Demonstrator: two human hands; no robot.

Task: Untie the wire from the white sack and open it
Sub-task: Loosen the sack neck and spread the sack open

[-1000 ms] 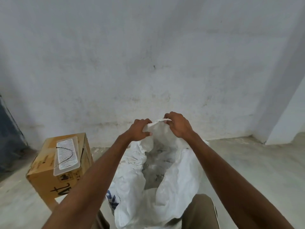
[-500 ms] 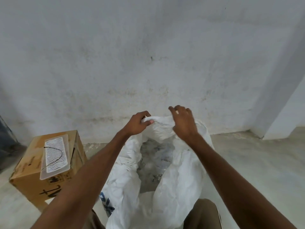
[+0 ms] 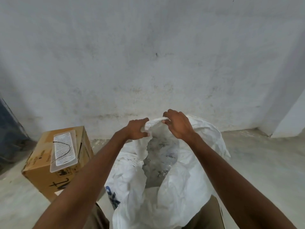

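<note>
Our left hand (image 3: 137, 129) has its fingers curled around a bunched fold of the far rim of the crumpled white woven plastic sack (image 3: 181, 179), thumb on top, and our right hand (image 3: 179, 125) pinches the same rim just beside it, fingertips pressed together on a rolled edge of the cloth; both hands are closed on the fabric and held a little apart. Below and toward us from the fingers the mouth of the sack gapes, and inside we can make out a heap of clear, crinkled packets, too blurred to name. The sack itself stands between our knees, its sides slumped in folds under our forearms. Out to the left of our left hand sits a brown cardboard box (image 3: 49, 176) with a clear ribbed plastic tray (image 3: 65, 152) on its lid, and across that tray lies a thin dark bent wire (image 3: 63, 150), well apart from the sack. So we judge the untying done and the opening in hand, nearly through. The next move, as we see it, calls for drawing the two grips apart and folding the rim outward and down, gently, so the soft sides stay open and the sack does not tip.
</note>
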